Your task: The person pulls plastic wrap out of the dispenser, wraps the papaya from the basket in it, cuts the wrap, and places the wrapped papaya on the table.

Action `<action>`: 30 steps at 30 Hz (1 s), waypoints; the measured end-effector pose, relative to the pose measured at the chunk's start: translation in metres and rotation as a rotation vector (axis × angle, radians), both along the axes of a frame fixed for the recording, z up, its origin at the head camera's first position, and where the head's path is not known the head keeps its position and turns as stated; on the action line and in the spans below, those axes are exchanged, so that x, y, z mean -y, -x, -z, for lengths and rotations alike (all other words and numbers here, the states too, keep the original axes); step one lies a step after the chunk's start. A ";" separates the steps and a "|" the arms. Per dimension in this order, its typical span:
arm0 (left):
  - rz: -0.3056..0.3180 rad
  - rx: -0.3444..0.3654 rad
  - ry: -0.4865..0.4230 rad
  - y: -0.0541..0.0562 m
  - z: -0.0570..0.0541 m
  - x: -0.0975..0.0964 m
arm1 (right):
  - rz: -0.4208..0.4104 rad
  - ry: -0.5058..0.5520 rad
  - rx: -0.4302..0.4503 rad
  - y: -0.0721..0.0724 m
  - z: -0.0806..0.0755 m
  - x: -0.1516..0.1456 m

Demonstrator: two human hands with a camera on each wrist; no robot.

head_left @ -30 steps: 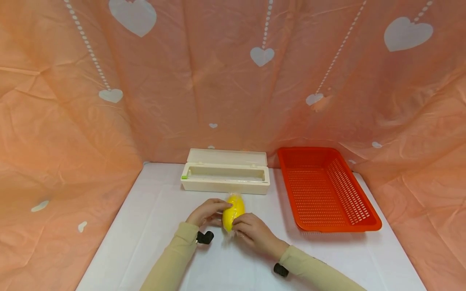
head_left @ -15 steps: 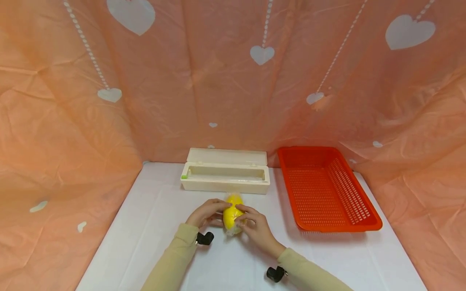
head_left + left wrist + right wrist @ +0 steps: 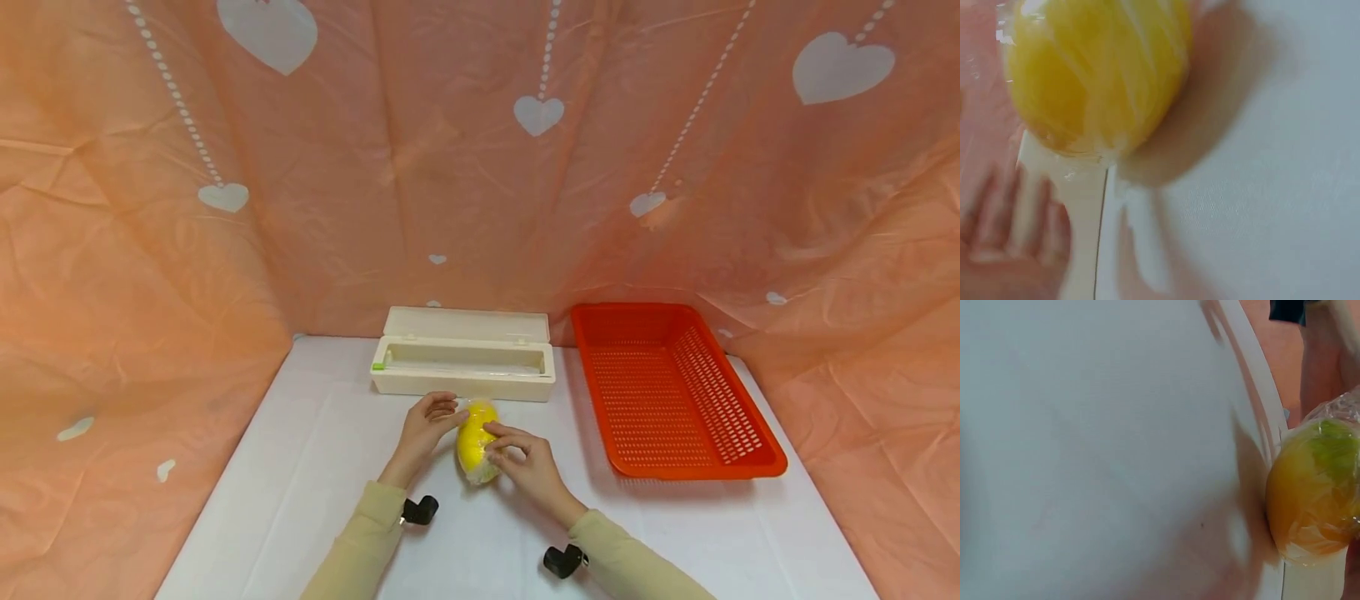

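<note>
A yellow mango-like fruit [image 3: 474, 446], wrapped in clear plastic film, is between both hands at the middle of the table. The right wrist view shows a green patch on this fruit [image 3: 1310, 494] and crinkled film at one end. My right hand [image 3: 534, 475] holds its right side with thumb and fingers. On the left side, my left hand [image 3: 422, 433] has its thumb close to the fruit's upper end, fingers raised off it. In the left wrist view the fingers of the left hand [image 3: 1013, 244] look straight, spread and blurred, apart from the wrapped fruit [image 3: 1097, 69].
Behind the hands stands a cream cling-film dispenser box [image 3: 465, 385], its lid raised, with a green-tipped strip along the front. A red perforated basket [image 3: 600, 408] sits at the right. A peach curtain with hearts [image 3: 480, 183] encloses the white table [image 3: 315, 450].
The left hand's fingers have lifted off the fruit and moved up toward the box. The right hand has moved up along the fruit, which has tilted slightly.
</note>
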State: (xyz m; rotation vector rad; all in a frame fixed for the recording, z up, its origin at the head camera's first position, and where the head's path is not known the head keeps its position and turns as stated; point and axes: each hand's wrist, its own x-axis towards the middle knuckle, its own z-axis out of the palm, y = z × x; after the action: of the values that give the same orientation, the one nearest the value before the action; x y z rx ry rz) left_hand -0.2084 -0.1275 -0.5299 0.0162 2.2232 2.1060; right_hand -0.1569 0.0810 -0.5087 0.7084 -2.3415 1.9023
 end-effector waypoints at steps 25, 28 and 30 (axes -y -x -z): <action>0.458 -0.192 -0.038 -0.037 -0.018 0.000 | -0.014 0.114 0.141 0.012 0.005 -0.007; 0.442 -0.201 -0.039 -0.036 -0.013 -0.002 | -0.021 0.115 0.151 0.014 0.005 -0.008; 0.416 -0.217 -0.037 -0.033 -0.005 -0.003 | -0.024 0.104 0.145 0.016 0.005 -0.008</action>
State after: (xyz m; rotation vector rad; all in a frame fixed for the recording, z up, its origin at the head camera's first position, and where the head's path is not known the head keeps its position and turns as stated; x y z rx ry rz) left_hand -0.1759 -0.1249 -0.5251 0.6765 2.0551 1.9856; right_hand -0.1724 0.0891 -0.5140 0.6115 -2.3028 2.1357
